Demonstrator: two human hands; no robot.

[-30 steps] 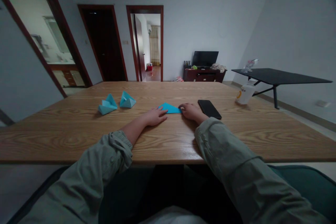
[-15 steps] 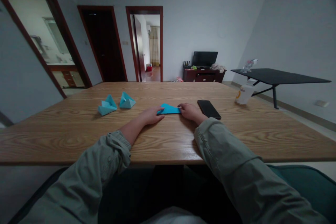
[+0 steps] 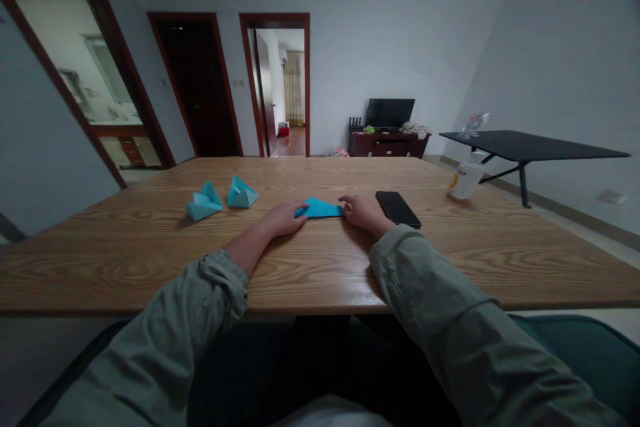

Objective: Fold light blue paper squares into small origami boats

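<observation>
A bright blue piece of folded paper (image 3: 323, 208) lies on the wooden table in front of me, with a low peak toward its left side. My left hand (image 3: 286, 219) grips its left end, the thumb at the near edge and the fingers over the top. At the narrow right end, the fingertips of my right hand (image 3: 364, 212) pinch the paper. Parts of both ends are hidden under my fingers. Two light blue folded paper shapes, one boat-like (image 3: 205, 203) and one more upright (image 3: 242, 193), stand to the left.
Close to my right hand lies a black phone (image 3: 398, 208). A whitish plastic bottle (image 3: 466, 179) stands farther right on the wooden table (image 3: 150, 260). Beyond it is a black folding table (image 3: 530, 145). A television (image 3: 390, 113) rests on a cabinet by the far wall.
My left hand has slid slightly left along the paper, showing more of its left part. My right hand has hardly moved.
</observation>
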